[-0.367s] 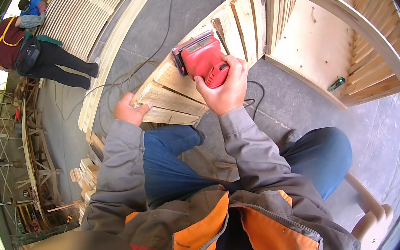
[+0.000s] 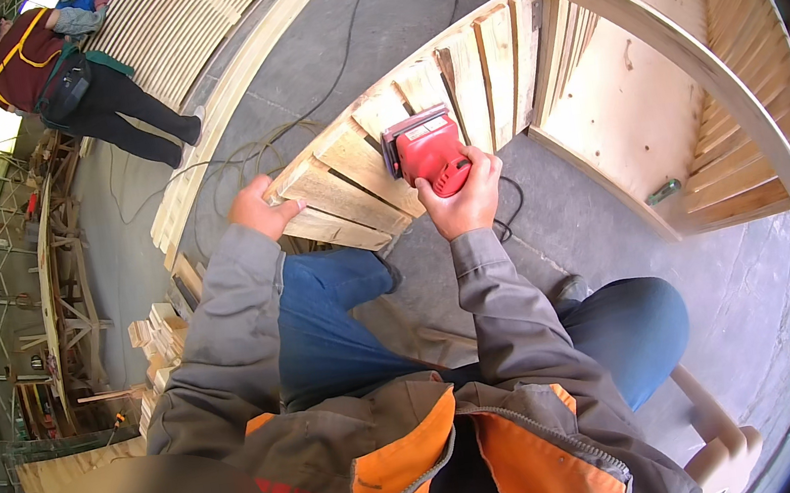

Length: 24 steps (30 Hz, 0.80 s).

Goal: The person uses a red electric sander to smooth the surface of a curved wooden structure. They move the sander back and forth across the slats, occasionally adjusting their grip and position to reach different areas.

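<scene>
1. On the face of the pale slatted wooden panel [image 2: 494, 54], the bare right hand [image 2: 470, 195] is wrapped round the rounded grip of a red power sander [image 2: 429, 150] with a flat black plate, thumb on the left and fingers on the right.
2. Since the earlier view, the sander has slid from the panel's far edge toward the middle of its slats. That edge is now uncovered, which suggests the stroke runs across the face rather than along the rim.
3. At the panel's left end, the bare left hand [image 2: 263, 211] clamps the border, thumb over the face; it keeps the same hold as before, probably steadying the wood.
4. Below the panel, both arms reach up in grey sleeves [image 2: 512, 301], the right wrist nearly straight, the left forearm angled outward.
5. Off the panel's right end stands a large pale wooden crate [image 2: 631, 66] with slatted sides and a curved rail; a small green tool [image 2: 664, 191] lies inside it.
6. Beyond the panel's left end, well apart, a co-worker in a maroon top [image 2: 28, 70] stands beside stacked pale slats [image 2: 163, 38].
</scene>
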Motion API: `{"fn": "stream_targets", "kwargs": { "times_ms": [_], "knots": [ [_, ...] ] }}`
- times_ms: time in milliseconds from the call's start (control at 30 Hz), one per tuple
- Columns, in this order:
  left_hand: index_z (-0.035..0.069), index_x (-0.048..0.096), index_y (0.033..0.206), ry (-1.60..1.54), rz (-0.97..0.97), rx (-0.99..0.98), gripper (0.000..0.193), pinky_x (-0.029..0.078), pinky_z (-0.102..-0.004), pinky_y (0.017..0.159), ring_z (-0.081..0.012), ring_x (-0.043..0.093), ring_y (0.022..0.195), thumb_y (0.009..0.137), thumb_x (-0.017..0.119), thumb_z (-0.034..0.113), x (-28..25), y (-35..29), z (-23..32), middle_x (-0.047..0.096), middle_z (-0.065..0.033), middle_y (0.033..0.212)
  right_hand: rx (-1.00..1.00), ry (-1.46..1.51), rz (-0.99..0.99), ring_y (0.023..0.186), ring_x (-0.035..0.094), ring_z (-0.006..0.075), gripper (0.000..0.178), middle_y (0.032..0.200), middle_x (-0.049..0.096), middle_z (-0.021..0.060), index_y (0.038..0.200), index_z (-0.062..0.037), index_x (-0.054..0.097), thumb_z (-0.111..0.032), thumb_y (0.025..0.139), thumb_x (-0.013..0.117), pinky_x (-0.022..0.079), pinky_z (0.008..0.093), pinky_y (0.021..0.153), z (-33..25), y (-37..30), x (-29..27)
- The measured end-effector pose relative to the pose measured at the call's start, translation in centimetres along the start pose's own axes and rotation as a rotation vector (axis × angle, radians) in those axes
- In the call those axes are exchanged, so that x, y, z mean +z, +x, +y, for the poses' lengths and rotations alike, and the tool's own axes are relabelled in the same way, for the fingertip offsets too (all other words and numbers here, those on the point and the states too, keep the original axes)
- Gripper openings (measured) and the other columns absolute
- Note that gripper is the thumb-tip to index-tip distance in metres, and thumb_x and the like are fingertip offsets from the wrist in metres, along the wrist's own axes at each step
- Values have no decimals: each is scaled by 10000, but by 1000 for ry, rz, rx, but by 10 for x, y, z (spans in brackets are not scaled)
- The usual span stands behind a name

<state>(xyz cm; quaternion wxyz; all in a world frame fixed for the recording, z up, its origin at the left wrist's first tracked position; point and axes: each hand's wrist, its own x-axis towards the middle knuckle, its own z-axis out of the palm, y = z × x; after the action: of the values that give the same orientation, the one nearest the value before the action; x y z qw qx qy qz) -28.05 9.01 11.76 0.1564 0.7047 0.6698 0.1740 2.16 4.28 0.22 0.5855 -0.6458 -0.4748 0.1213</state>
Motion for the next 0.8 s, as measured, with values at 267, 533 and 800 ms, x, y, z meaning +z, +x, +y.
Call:
{"fn": "stream_targets", "kwargs": {
  "times_ms": [267, 533, 800],
  "knots": [
    [18, 682, 973, 11, 10, -17, 423, 537, -414, 762, -310, 703, 795, 736, 918, 276, 0, 1, 2, 738, -169, 887, -176, 43, 56, 1106, 606, 405, 793, 1201, 563, 219, 1312, -117, 539, -213, 640, 949, 561, 492, 900, -20, 7, 5],
    [23, 690, 968, -7, 37, -25, 433, 538, -416, 756, -321, 701, 794, 718, 930, 284, 4, 2, -5, 736, -170, 882, -212, 47, 83, 1084, 597, 409, 795, 1182, 558, 215, 1310, -93, 520, -179, 644, 943, 545, 490, 901, -42, 17, 1],
    [24, 682, 940, 30, 43, -10, 351, 533, -362, 736, -202, 681, 764, 746, 916, 201, 0, 2, 2, 737, -125, 857, -148, 35, 75, 1098, 587, 411, 788, 1197, 560, 218, 1291, -67, 521, -202, 645, 952, 531, 491, 923, -28, 14, 4]
  ]
}}
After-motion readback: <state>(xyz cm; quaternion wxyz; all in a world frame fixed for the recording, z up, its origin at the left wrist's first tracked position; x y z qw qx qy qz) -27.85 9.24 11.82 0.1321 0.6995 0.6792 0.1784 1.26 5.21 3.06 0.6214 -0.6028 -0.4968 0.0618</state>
